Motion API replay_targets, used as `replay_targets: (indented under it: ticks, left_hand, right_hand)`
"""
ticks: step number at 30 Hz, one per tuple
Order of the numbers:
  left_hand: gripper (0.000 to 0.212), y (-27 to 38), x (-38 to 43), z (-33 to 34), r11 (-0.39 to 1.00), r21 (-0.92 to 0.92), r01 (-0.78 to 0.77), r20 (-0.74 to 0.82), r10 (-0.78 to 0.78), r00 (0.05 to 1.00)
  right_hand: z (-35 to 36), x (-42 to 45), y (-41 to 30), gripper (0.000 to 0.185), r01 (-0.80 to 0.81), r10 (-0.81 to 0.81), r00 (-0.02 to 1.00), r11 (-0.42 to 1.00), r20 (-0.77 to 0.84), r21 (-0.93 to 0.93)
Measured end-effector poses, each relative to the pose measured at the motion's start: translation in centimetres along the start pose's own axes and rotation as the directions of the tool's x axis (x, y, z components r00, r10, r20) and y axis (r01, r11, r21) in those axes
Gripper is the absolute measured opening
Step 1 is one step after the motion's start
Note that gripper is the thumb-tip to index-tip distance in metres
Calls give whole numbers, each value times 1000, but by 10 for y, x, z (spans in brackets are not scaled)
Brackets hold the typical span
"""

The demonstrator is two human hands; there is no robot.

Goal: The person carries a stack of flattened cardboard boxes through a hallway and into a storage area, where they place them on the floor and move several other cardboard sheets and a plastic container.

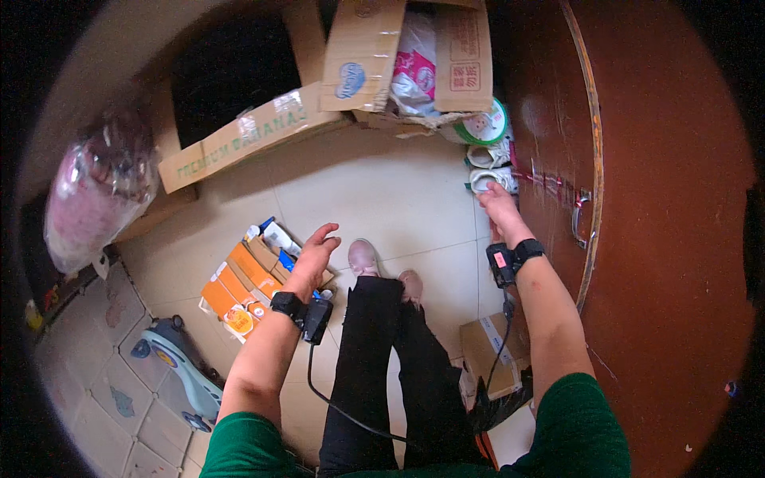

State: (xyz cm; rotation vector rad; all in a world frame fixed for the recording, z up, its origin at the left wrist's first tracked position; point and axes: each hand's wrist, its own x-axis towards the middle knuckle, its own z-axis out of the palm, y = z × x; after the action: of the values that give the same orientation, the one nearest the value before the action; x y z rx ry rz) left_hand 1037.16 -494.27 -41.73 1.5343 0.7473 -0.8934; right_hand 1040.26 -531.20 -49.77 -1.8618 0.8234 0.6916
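Note:
My left hand (317, 254) is raised over the floor with its fingers apart, holding nothing, just above a stack of flattened orange and brown cardboard (251, 275). My right hand (499, 206) reaches forward on the right, fingers apart, over or close to the nearer white shoe (491, 179); whether it touches the shoe cannot be told. A second white shoe (487, 156) lies just behind that one, beside a round tub with a green rim (483, 125). Each wrist bears a strapped black device with a cable.
Open cardboard boxes (364, 54) and a long banana carton (239, 140) stand at the back. A filled clear plastic bag (98, 197) is at left, above a ride-on toy (182, 370). A brown door with a metal handle (580, 218) borders the right. A taped carton (490, 352) lies near my right leg.

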Motion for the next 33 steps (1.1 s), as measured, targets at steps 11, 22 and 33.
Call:
replay_targets:
  ticks: [11,22,33]
  left_hand:
    - [39,-22,58,32,994,7,107,64,-107,992]
    - [31,-65,69,91,981,4,194,150,-192,970]
    - [24,-82,38,65,981,0,193,133,-191,973]
  right_hand:
    - [21,75,40,56,178,-246,959,910,-142,-375]
    - [23,124,53,65,88,-128,989,916,-78,-391]
    - [28,80,73,32,243,-301,949,890,-97,-385]
